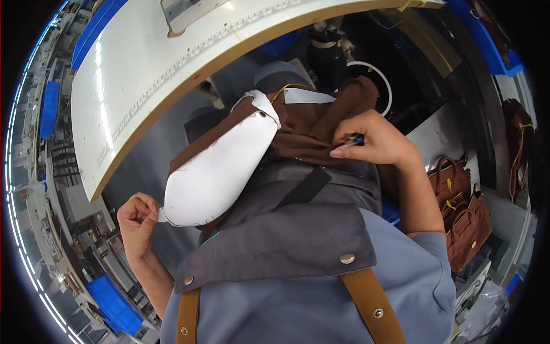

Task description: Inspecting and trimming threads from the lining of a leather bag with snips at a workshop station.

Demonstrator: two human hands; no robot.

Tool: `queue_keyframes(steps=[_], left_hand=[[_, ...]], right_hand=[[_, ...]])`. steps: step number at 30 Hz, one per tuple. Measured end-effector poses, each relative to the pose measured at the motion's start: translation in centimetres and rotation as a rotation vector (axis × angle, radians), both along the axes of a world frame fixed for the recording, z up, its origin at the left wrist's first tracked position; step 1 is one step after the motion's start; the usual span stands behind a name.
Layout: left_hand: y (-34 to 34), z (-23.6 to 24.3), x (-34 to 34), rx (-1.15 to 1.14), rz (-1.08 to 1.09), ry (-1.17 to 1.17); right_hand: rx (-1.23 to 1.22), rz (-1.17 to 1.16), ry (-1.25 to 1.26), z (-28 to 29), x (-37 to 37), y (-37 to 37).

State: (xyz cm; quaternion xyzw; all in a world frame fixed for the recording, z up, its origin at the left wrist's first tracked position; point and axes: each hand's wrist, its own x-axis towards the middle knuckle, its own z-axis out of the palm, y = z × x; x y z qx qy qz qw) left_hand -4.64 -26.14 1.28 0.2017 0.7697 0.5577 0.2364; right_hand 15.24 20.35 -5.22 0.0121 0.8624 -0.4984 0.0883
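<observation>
White panel (pixel 215 172): long axis lower-left to upper-right, rounded end lower-left; left hand (pixel 138 218) pinching its tab (pixel 162 215), right hand (pixel 375 140) clamped on slim tool (pixel 359 139)

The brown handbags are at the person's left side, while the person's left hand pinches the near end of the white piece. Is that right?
Not quite: the head view shows the brown handbags at the person's right side. The left hand does pinch the near end of the white piece.

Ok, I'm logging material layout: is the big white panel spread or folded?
Mostly spread: the white panel shows its broad face down to a rounded end, where the left hand pinches a tab.
</observation>
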Motion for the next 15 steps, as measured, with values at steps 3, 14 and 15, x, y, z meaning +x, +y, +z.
queue_keyframes(steps=[3, 14, 15], left_hand=[[-1.3, 0.1, 0.6, -0.122, -0.076, -0.057], [6.2, 7.2, -2.2, -0.586, -0.700, 0.160], [8.2, 7.6, -2.1, -0.552, -0.666, 0.289]], right_hand=[[-0.167, -0.352, 0.264, -1.0, -1.2, -1.7], [-0.186, -0.094, 0.190, -2.1, -3.4, -5.9], [-0.187, -0.098, 0.188, -2.3, -3.0, -6.0]])
